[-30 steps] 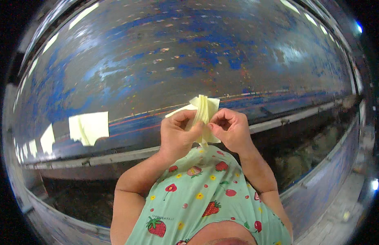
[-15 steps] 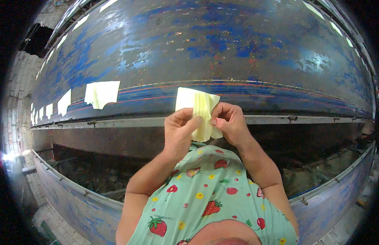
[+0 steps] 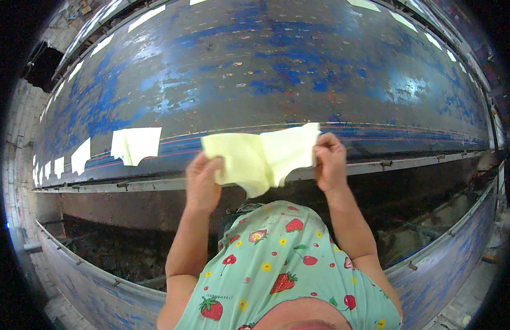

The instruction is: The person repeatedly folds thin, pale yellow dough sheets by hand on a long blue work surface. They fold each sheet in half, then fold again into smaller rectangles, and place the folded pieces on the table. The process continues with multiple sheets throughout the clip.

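Note:
Stretched between my two hands is a pale yellow cut fabric piece (image 3: 238,157), spread wide with a fold down its middle and curved cut-outs along the lower edge. My left hand (image 3: 204,181) pinches its left side, thumb on top. My right hand (image 3: 330,162) grips its right edge near the upper corner. The piece hangs over the near edge of a long dark table (image 3: 222,93) stained with blue paint. Left of my hands, a similar pale fabric piece (image 3: 137,146) lies on the table along the lines near that edge.
Several more pale pieces, one a fabric piece (image 3: 81,156), lie in a row toward the far left. Others line the table's far side. A metal rail (image 3: 150,185) with small stops runs along the near edge. Behind me stands another paint-marked table (image 3: 95,280). A brick wall (image 3: 18,132) is at left.
The fabric was bunched in folds between my close-set hands; now it is opened out flat. My hands have moved apart, left hand leftward and right hand rightward.

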The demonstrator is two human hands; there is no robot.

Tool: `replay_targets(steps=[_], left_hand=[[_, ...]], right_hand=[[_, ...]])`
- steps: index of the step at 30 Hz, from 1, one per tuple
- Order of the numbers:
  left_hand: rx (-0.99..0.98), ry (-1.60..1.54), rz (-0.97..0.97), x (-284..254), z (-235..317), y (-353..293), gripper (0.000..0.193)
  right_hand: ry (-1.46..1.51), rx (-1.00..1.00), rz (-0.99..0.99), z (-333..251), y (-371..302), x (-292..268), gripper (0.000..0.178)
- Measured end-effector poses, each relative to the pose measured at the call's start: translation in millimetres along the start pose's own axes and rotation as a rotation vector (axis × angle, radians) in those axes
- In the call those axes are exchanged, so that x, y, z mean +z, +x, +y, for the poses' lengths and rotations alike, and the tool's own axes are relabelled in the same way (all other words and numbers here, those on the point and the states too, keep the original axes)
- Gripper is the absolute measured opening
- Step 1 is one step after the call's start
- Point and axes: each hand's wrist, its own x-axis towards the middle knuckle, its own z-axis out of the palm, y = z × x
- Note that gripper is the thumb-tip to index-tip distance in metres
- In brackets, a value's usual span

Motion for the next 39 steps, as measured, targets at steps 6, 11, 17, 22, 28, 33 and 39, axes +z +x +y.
replay_targets(steps=[6,11,17,22,28,33,39], left_hand=[[0.249,-0.218,0.296,-98,81,9,0.042],[0.421,-0.436,0.113,-157,111,17,0.041],[0.403,-0.582,0.015,-176,125,24,0.044],[0.411,-0.317,-0.127,-133,125,41,0.044],[0.036,-0.327,-0.346,-47,92,70,0.049],[-0.274,-0.236,-0.411,20,45,89,0.031],[-0.37,-0.229,-0.512,68,2,82,0.019]], right_hand=[[0.168,-0.291,0.029,-72,42,12,0.028],[0.025,-0.379,-0.065,-89,76,67,0.03],[-0.436,-0.398,-0.279,-10,115,143,0.025],[-0.909,-0.313,-0.619,77,109,209,0.028],[-0.998,-0.362,-0.342,58,78,177,0.024],[-0.701,-0.283,-0.078,-11,32,136,0.016],[-0.891,-0.423,0.12,-33,-11,117,0.015]])
